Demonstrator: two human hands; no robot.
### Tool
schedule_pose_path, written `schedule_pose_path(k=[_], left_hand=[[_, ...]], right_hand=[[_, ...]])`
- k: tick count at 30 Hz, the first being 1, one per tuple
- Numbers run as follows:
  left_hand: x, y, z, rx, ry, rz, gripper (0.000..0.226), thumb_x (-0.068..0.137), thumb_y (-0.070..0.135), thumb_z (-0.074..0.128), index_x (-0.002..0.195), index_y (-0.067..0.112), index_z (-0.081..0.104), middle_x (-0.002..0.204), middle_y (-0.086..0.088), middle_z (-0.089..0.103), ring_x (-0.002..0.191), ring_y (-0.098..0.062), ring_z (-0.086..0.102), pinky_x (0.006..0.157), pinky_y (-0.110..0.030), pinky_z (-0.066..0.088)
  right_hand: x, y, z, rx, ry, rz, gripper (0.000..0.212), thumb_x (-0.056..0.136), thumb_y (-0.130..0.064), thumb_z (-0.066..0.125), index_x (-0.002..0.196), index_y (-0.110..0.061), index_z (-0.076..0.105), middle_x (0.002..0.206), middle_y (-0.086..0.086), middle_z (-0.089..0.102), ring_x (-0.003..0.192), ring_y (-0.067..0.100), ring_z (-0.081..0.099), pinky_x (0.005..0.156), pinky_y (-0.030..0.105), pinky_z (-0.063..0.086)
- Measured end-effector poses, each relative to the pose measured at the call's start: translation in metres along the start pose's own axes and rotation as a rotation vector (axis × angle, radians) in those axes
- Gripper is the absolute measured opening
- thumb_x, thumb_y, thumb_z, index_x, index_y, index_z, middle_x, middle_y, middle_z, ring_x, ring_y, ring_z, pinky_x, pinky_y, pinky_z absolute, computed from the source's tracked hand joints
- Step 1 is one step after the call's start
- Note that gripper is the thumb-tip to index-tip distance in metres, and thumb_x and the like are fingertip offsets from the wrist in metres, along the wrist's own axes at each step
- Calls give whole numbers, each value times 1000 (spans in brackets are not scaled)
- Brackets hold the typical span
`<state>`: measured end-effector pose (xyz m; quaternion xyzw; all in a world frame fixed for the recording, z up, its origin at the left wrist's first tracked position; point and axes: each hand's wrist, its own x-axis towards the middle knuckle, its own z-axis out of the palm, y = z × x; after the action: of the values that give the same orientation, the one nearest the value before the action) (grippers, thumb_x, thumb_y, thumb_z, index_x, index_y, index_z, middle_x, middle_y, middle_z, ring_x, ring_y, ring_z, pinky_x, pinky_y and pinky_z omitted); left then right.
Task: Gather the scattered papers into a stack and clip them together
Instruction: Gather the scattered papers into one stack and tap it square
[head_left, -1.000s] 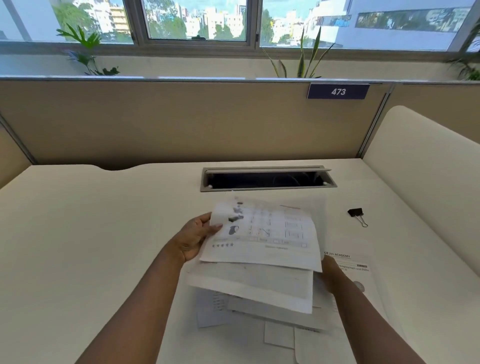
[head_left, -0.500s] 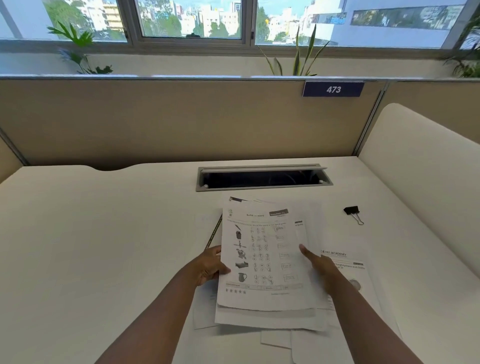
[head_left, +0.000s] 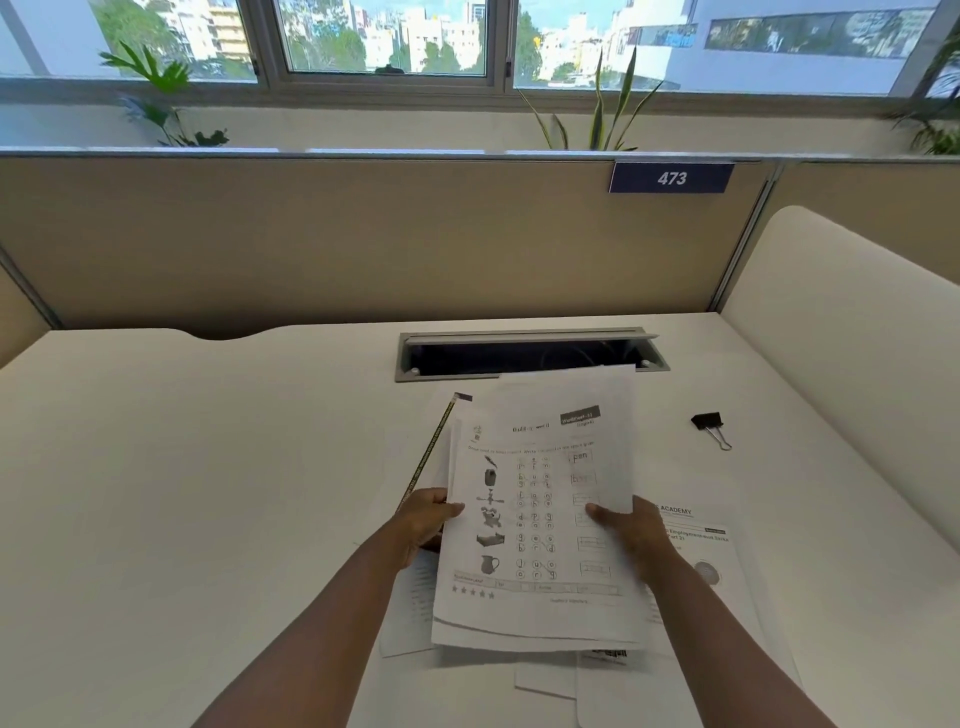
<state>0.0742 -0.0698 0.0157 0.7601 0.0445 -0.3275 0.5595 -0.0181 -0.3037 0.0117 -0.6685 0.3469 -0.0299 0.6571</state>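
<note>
I hold a stack of papers (head_left: 540, 519) over the white desk, a worksheet with small pictures and letters on top. My left hand (head_left: 423, 522) grips the stack's left edge and my right hand (head_left: 631, 535) grips its right edge, thumb on top. More loose sheets (head_left: 696, 566) lie flat on the desk beneath and to the right, one headed "ACADEMY". A black binder clip (head_left: 709, 426) lies on the desk to the right, apart from both hands.
A pencil (head_left: 434, 452) lies on the desk by the stack's left edge, partly hidden. A cable slot (head_left: 524, 353) opens in the desk behind the papers. Beige partitions (head_left: 363, 234) wall the back, and a cream panel (head_left: 841, 332) borders the right.
The stack has turned from landscape to portrait in my hands and now sits more squared. My right hand has shifted from under the sheets to the right edge.
</note>
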Motion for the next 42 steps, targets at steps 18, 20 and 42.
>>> schedule_pose_path(k=[18, 20, 42], left_hand=[[-34, 67, 11, -319, 167, 485, 29, 92, 8, 53, 119, 1, 54, 106, -12, 64, 92, -28, 63, 67, -22, 58], [-39, 71, 12, -337, 177, 544, 28, 88, 3, 56, 117, 3, 54, 102, -9, 63, 88, -26, 63, 62, -18, 58], [-20, 54, 0, -225, 253, 460, 26, 81, 14, 68, 105, 4, 64, 89, -8, 67, 78, -25, 65, 65, -24, 56]], right_hand=[[-20, -57, 43, 106, 84, -552, 22, 88, -7, 58, 108, 4, 60, 100, 12, 63, 79, 25, 63, 57, 12, 56], [-21, -57, 46, 162, 96, -568, 21, 88, -7, 58, 108, 1, 59, 103, 12, 63, 83, 28, 62, 57, 12, 57], [-13, -44, 41, -41, 83, -504, 9, 86, -12, 63, 89, -5, 60, 77, 2, 62, 49, -8, 63, 44, 8, 49]])
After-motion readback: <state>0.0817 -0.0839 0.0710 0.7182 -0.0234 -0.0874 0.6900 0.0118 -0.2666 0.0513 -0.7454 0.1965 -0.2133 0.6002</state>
